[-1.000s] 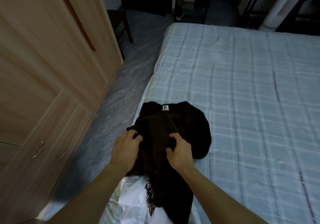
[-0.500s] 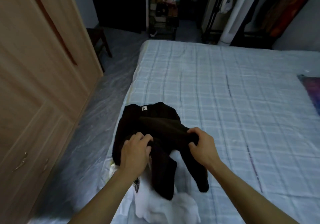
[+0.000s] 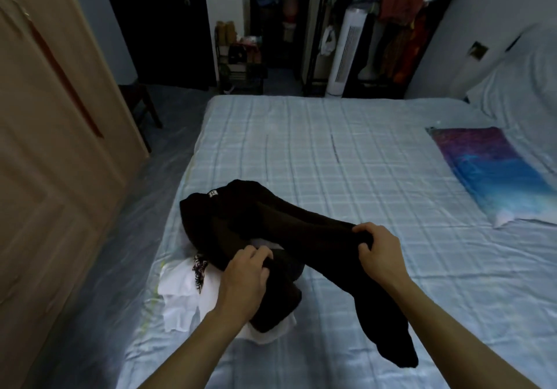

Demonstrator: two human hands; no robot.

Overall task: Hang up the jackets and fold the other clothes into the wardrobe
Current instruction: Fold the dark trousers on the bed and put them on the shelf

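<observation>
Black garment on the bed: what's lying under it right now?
Under the black garment lies white clothing with a dark print showing at its left edge, resting on the checked bed sheet. How many white pieces, and their shape, is hidden by the garment.

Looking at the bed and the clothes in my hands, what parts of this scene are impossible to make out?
Head view only:
- White garment: mostly covered by the black garment, so its type is unclear.
- Black garment: bunched and dark where the left hand and right hand grip it; its cut is unreadable.
- Wardrobe: cut off by the left edge, its inside hidden.
- Rack contents: too small and dim.
</observation>
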